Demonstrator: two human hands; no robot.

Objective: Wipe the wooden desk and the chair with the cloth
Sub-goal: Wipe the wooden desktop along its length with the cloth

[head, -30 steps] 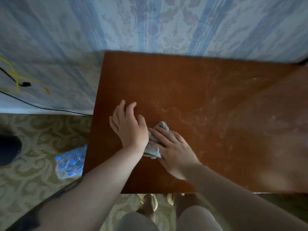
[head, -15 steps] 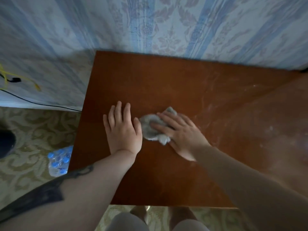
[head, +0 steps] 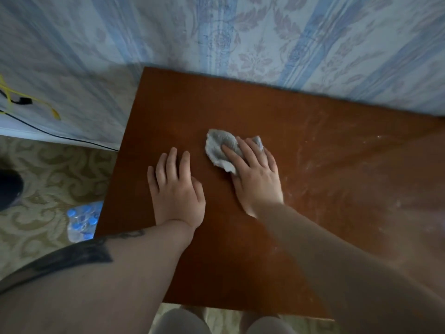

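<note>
right hand [head: 255,174] presses the cloth [head: 220,150] flat-fingered toward 12 o'clock to wipe — left hand [head: 174,189] lies spread, bracing on the tabletop [head: 240,261].

There are no words, numbers, labels or signs to read here. The pack of bottles [head: 81,221] on the floor, just left of the wooden desk [head: 240,112], may have print on its wrap, but it is too blurry to tell. The wallpaper [head: 252,44] behind the desk shows only flowers and stripes. The dark mark on the left arm is not letters.
</note>
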